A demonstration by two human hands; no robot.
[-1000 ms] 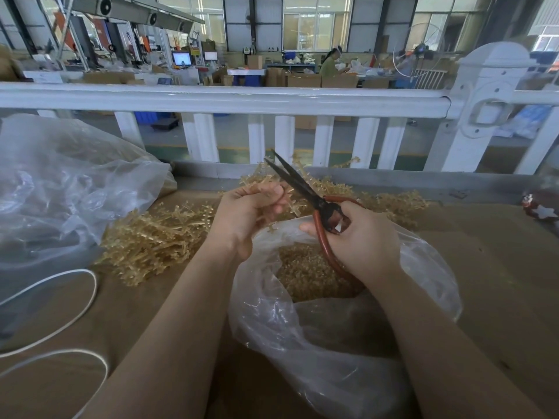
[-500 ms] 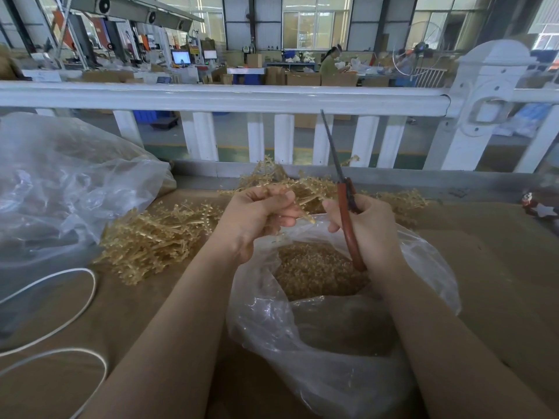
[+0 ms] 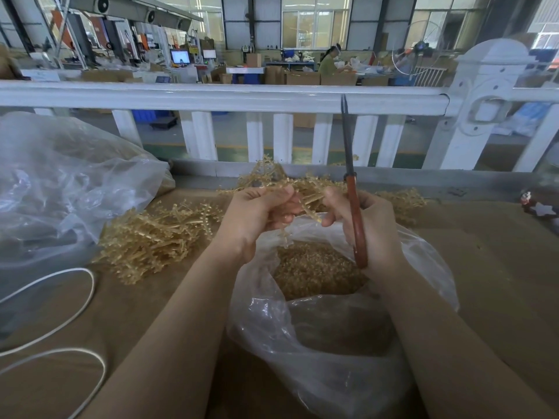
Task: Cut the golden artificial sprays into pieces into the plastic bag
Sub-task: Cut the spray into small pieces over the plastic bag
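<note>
My left hand [image 3: 257,216] grips a golden spray [image 3: 308,201] just above the open mouth of a clear plastic bag [image 3: 332,343]. Cut golden pieces [image 3: 314,267] fill the bottom of the bag. My right hand [image 3: 369,231] holds red-handled scissors [image 3: 352,207] upright, blades closed and pointing up, while its fingertips touch the spray. A heap of uncut golden sprays [image 3: 157,234] lies on the brown table to the left, and more sprays [image 3: 402,201] lie behind the hands.
A large crumpled clear bag [image 3: 60,189] sits at the left. White cord loops [image 3: 54,316] lie at the near left. A white railing [image 3: 242,98] runs along the table's far edge. A small red and white ornament [image 3: 538,207] rests at the right.
The scissors went from open and angled left to closed and upright. My right hand's fingers moved in to touch the spray held by my left hand.
</note>
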